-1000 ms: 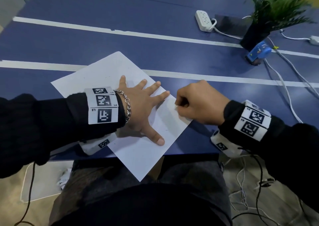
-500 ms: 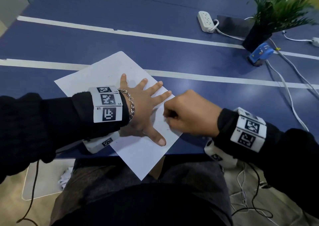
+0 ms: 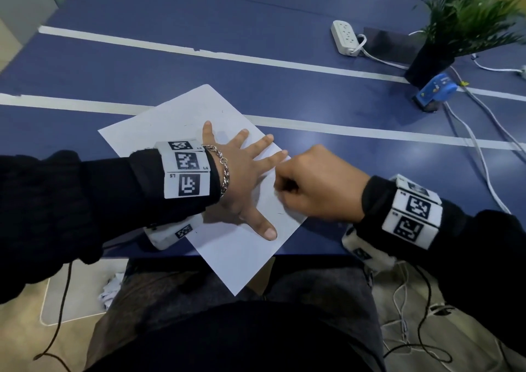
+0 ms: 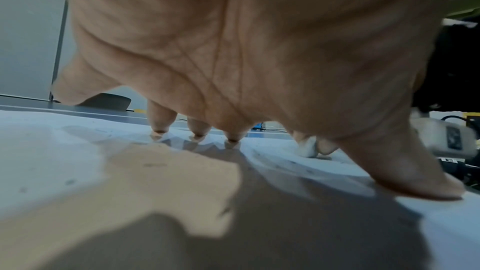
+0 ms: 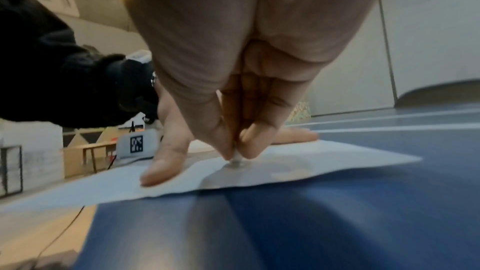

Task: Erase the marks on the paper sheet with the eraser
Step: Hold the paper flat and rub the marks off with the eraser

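I look down on a blue counter crossed by white tape lines. On it, turned diagonally, lies the white paper sheet; its near corner juts past the counter's front edge, over my lap.

My left hand lies flat on the middle of the sheet, fingers straight and spread, thumb pointing toward that overhanging corner, holding nothing and pressing the paper down. A chain bracelet circles its wrist, beside a white band of black square codes.

My right hand sits at the sheet's right edge, just beside the left fingertips, fingers curled into a tight pinch. In the right wrist view the thumb and forefinger grip a small pale eraser, its tip touching the paper. A few faint short marks show on the sheet near it.

Well beyond the sheet, to the right, stand a potted plant, a white power strip and a small blue device, with white cables trailing off the counter.
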Available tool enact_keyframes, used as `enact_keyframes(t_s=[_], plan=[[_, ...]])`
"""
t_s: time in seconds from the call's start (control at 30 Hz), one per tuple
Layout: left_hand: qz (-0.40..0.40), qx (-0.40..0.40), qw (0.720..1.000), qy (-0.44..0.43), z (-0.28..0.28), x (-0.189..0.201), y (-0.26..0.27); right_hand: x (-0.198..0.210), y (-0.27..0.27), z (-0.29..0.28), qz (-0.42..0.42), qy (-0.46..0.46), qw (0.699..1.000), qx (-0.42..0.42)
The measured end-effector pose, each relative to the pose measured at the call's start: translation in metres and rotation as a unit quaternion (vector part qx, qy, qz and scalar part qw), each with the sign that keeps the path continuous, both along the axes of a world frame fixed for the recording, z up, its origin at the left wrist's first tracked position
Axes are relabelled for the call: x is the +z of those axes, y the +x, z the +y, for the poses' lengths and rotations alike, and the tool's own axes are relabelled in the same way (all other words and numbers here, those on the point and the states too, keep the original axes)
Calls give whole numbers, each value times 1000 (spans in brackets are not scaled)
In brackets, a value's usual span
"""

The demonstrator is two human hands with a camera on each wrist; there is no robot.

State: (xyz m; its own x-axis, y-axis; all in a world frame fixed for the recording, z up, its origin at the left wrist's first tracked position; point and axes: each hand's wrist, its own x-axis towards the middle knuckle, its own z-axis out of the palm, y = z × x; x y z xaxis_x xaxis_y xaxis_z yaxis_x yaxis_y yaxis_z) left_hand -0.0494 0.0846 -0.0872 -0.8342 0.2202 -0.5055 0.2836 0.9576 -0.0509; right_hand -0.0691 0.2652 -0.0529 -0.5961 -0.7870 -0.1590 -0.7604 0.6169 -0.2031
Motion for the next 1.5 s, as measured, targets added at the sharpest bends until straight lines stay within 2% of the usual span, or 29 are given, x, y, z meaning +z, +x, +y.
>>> enact_keyframes(t_s=[0.07,0.2,0.37,0.5,0.6,0.7,0.83,0.9,1.0,1.07,1.17,1.2,1.33,1.43,1.5], plan=[[-2,-3,1000,-2,0,0,0,1,5,2,-33,10,999,9],[-14,-6,1000,-1,-2,3,-1,3,-20,12,17,-7,997,-68],[-25,-57,998,1,-15,5,-7,6,1,20,-61,-4,998,-12],[-21,-117,992,43,-39,19,-19,25,-37,34,-16,-58,994,-89],[-22,-88,992,93,-52,27,-26,23,-43,28,-25,-56,995,-82],[-11,-74,994,85,-43,17,-17,13,-42,9,-48,-55,995,-70],[4,-41,995,87,-25,-1,-8,2,-44,-12,-18,-48,995,-82],[12,-40,996,77,-25,-4,-8,-3,-31,-16,-12,-36,998,-43],[22,-42,997,53,-25,-5,-7,-1,-8,-16,-61,2,997,40],[23,-44,997,51,-25,-5,-6,3,-20,-15,-50,18,998,29],[17,-41,998,55,-26,-4,-7,3,-45,-12,6,-2,999,-43],[15,-42,998,52,-26,-4,-8,1,-46,-12,15,-4,999,-45],[-2,-47,998,30,-25,-1,-10,3,-29,-7,-28,23,999,11],[-4,-54,998,17,-25,1,-9,3,-39,1,-24,8,999,-34],[-7,-55,998,11,-24,2,-9,1,-37,4,-34,4,999,-31]])
